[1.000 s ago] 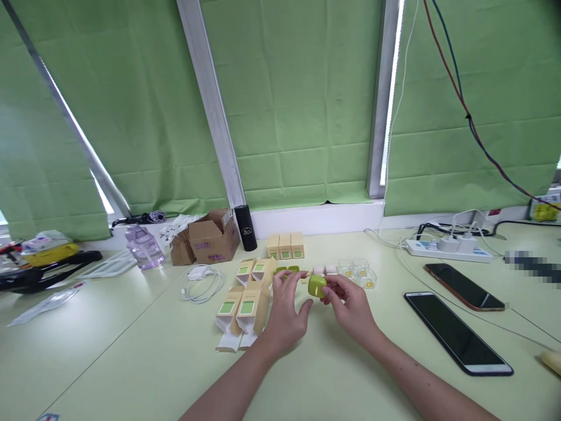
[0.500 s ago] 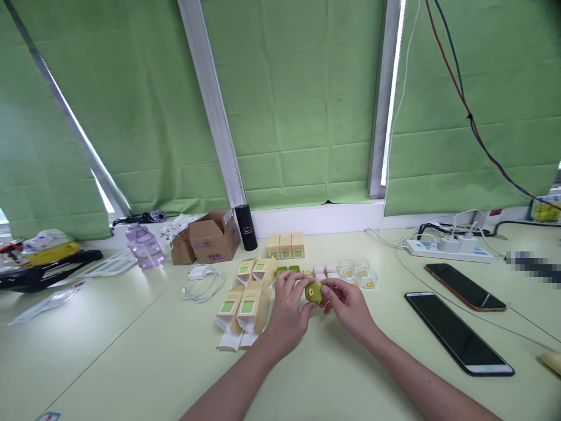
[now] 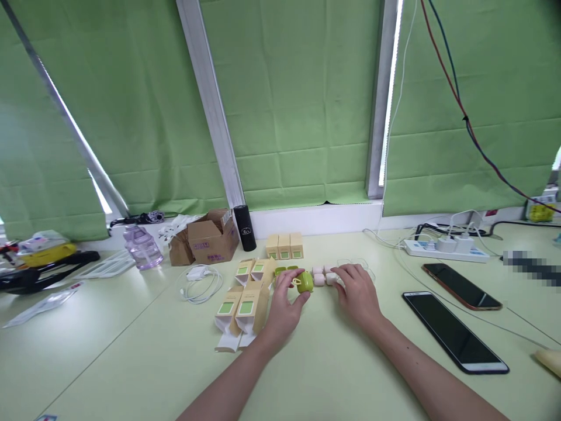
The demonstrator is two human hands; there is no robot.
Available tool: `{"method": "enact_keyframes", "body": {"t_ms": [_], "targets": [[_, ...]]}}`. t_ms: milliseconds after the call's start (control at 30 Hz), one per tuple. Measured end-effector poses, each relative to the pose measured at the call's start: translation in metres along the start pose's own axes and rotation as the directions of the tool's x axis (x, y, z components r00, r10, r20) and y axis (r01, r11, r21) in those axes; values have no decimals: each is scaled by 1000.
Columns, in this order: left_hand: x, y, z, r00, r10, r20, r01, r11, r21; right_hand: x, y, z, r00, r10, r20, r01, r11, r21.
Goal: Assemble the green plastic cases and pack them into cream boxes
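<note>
My left hand [image 3: 284, 301] pinches a small green rounded case [image 3: 305, 282] with a pale loop on its side, just above the table. To its right, the curled fingers of my right hand [image 3: 357, 292] close at the fingertips on a small white block [image 3: 331, 279], partly covered by them. Several small pale pink blocks [image 3: 318, 280] stand close by. Behind my right hand, clear plastic cups [image 3: 359, 262] are mostly hidden. Green pieces [image 3: 280, 270] show just behind my left hand. Opened beige boxes [image 3: 248, 307] with green labels lie to the left of it.
Small beige boxes [image 3: 284, 245] stand in a row behind. A cardboard box [image 3: 213, 240], black bottle [image 3: 244, 228], purple bottle [image 3: 144, 248] and white charger cable [image 3: 201, 283] are at left. Two phones [image 3: 456, 333] and a power strip [image 3: 447, 249] are at right.
My right hand has let go of the green case and moved right to the white block. My left hand keeps the case, shifted slightly left and turned, its loop now showing.
</note>
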State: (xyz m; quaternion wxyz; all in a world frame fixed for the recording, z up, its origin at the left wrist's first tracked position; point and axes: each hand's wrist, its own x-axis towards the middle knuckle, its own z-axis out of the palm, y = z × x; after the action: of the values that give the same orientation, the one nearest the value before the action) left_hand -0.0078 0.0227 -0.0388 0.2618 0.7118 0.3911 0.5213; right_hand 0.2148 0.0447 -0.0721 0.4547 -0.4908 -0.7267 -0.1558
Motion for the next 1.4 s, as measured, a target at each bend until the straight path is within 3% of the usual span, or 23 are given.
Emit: {"method": "enact_keyframes", "body": {"t_ms": [200,467,667,833,967,1033,1067,1133,1233,1300,1400], "targets": [[-1,-2,-1,999,-42,29,44,996,-80,-4,1,8,996,-27,85,43,982,-186],[-2,-3,-2,993,-116,34,119,988,-95,0,0,16,986,-13,165,62,955,-290],[-2,-1,-2,996,-88,31,90,991,-97,3,-1,16,977,36,211,33,948,-316],[-2,-2,-2,997,-82,10,82,992,-92,2,-2,11,987,57,149,-25,978,-209],[-1,-1,-3,997,-73,6,73,994,-84,6,-6,2,970,241,-7,-238,962,131],[-1,-1,-4,998,-67,-4,67,995,-80,9,-12,-4,923,385,10,-351,829,435],[-1,0,-4,998,-65,-9,64,995,-78,11,-16,-7,886,458,77,-412,698,586],[-1,1,-4,998,-64,-14,63,995,-74,15,-24,-12,808,537,244,-479,356,803],[-1,2,-4,998,-59,-17,57,996,-72,17,-36,-15,722,500,479,-490,-120,864],[-1,2,-4,998,-53,-15,52,996,-71,16,-42,-15,679,468,566,-491,-284,824],[-1,1,-4,999,-50,-13,49,996,-69,15,-47,-16,656,437,615,-508,-347,788]]}}
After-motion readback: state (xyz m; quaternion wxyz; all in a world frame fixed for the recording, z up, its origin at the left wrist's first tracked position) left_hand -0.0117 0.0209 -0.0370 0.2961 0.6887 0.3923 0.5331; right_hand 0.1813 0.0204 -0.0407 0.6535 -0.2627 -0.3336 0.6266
